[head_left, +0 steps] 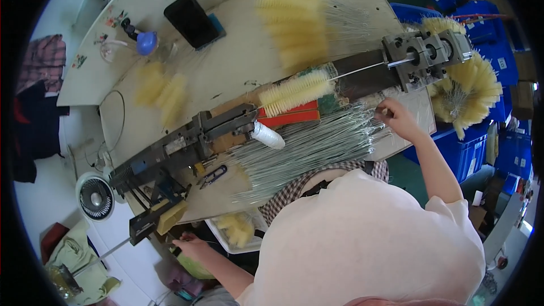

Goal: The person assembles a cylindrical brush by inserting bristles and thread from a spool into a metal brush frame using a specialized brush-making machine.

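At the lower left of the frame, the left hand [191,243] is beside the lower end of the machine's lever assembly [156,221], its fingers bent; I cannot tell whether they grip anything. Close by, in the lower middle, a white tray [222,240] holds yellow bristle [238,228]. Blue-handled snips [214,175] lie on the bench [232,181] above it.

Across the centre spreads a thick layer of bare metal wires [317,141], and the right hand [399,119] is at their right-hand ends, fingers curled narrow; whether a wire is pinched there is too small to tell.

Just beyond the wires, in the middle of the frame, 1 yellow brush [297,92] sits in line between the long dark clamp [226,120] on its left and the rod [362,69] running to the bearing blocks [422,56] at the upper right. Its bristles stand out along its length, so this piece looks well formed, though the picture does not show whether its twist is complete; it appears not yet taken off.

Farther away, yellow brushes with wire stems lie in a pile [294,22] at the top centre, and more bunch over blue bins [476,79] at the right. These look done. Judging by the many bare wires, much of the batch remains.
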{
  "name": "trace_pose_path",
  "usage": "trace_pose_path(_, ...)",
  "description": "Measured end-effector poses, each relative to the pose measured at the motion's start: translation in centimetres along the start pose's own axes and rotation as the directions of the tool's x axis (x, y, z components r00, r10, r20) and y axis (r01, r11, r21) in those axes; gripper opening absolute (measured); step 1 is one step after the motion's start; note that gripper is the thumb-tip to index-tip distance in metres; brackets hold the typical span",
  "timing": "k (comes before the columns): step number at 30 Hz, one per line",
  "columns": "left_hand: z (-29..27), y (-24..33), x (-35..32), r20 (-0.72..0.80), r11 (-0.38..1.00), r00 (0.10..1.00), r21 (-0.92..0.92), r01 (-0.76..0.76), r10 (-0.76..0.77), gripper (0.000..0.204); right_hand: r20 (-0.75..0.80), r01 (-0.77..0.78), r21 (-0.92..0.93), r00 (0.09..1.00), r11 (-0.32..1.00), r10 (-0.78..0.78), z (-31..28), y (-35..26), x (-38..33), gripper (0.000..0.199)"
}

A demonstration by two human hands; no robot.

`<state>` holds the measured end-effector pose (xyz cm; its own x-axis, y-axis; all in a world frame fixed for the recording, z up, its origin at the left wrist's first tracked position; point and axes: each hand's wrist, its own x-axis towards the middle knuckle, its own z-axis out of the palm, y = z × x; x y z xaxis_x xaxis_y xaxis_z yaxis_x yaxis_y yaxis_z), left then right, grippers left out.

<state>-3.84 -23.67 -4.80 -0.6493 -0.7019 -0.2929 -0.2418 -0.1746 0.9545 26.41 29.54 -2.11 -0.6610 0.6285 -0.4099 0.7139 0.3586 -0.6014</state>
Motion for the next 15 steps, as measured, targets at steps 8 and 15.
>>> trace_pose_path(8,7.2,-1.7,-15.1,0.715,0.955,0.657,0.049,0.294,-0.239,0.038,-0.425,0.433,0.873,0.901,0.224,-0.084,-6.9,-9.0,-2.0,0.014)
trace_pose_path(15,12.2,0.4,-25.0,0.950,0.874,-0.277,-0.007,-0.486,-0.146,0.023,-0.289,0.567,0.812,0.598,0.140,-0.747,-5.0,-20.7,-2.7,0.024)
